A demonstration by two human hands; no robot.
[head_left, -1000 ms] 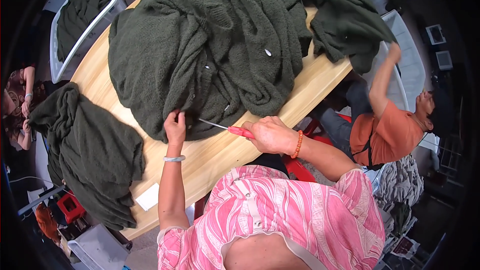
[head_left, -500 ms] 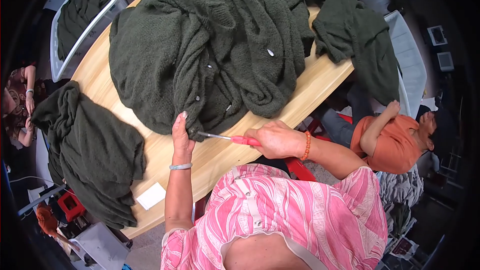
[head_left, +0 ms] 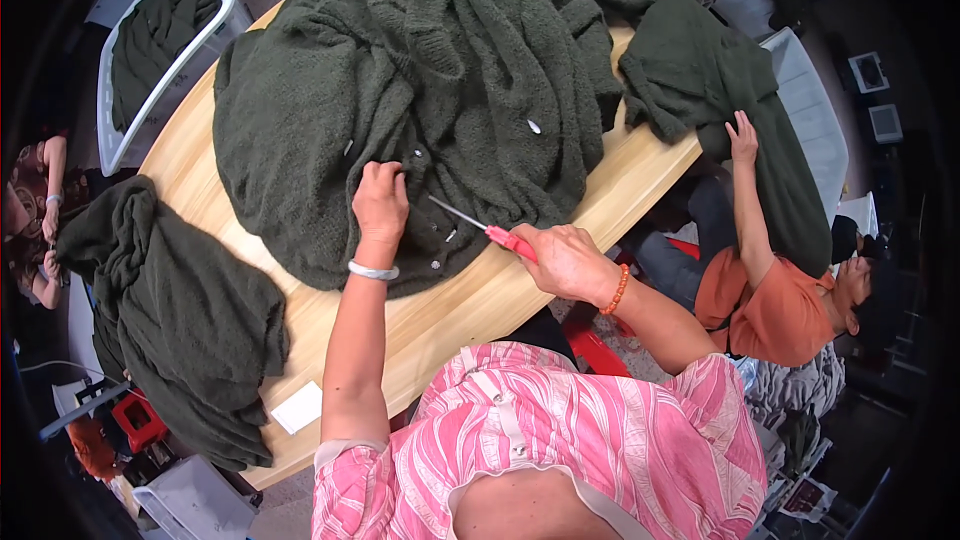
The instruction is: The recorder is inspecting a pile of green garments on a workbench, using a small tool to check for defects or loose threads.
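Note:
A bulky dark green knit cardigan (head_left: 300,120) lies bunched on the wooden table, several small pale buttons showing along its front. My left hand (head_left: 380,205) has its fingers bent and pinched on the knit beside the button edge. In my right hand (head_left: 565,258) I hold a red-handled screwdriver (head_left: 512,242), its thin metal shaft pointing up and left. The shaft's end is over the knit, just right of my left fingers; its exact tip shape is too small to make out. A small white oval piece (head_left: 534,127) rests on the cardigan.
The wooden table (head_left: 440,325) carries another green knit garment (head_left: 190,310) at the left and a white card (head_left: 297,408). A white bin (head_left: 222,25) holds green knitwear. A person in orange (head_left: 775,315) touches green knitwear (head_left: 715,80) at the right; another person's hand (head_left: 50,225) is far left.
My left hand has moved up the button edge, farther from me. The screwdriver has tilted upward in my right hand. The person in orange has reached out to the knitwear.

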